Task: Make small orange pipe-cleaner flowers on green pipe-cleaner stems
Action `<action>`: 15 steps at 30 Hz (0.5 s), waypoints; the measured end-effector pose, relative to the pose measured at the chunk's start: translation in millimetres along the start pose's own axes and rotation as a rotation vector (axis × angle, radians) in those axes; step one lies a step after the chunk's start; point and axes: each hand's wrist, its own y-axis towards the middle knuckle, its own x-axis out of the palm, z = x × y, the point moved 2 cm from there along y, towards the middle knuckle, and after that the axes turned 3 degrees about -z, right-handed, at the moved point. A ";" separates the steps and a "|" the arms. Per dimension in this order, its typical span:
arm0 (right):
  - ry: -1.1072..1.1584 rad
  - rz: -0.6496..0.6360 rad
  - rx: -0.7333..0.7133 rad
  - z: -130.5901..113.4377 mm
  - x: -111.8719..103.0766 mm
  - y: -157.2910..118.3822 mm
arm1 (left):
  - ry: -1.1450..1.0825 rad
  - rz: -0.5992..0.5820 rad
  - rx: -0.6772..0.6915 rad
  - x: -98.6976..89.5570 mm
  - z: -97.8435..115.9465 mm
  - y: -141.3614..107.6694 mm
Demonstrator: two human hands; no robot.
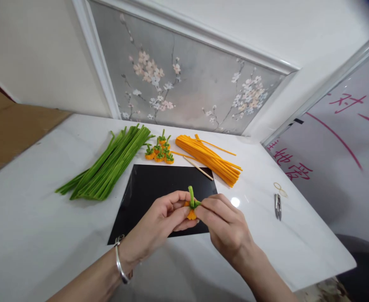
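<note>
Between my two hands, above a black mat (153,184), is a small orange pipe-cleaner pumpkin (191,215) with a green stem standing up from its top. My left hand (168,214) has it pinched between thumb and fingers from the left. On the other side, the fingertips of my right hand (226,222) are closed on a green pipe-cleaner end (197,203) that sticks out from the top. My fingers cover part of the orange body.
Green pipe cleaners (108,167) lie in a bundle at left, orange pipe cleaners (208,157) at right. Several finished small pumpkins (159,156) stand between them. A thin wooden stick (198,168) crosses the mat's far edge. Thread snips (278,206) and rubber bands (280,189) lie right.
</note>
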 end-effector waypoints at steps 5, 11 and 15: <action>0.201 -0.013 0.200 3.5 -11.3 3.7 | 0.028 -0.017 0.029 3.0 6.8 -3.8; 0.424 -0.078 0.614 5.6 -18.6 7.0 | 0.063 -0.058 0.105 6.7 14.7 -7.0; 0.404 -0.089 0.618 1.7 -13.3 11.2 | 0.183 -0.011 0.119 7.2 13.2 -4.3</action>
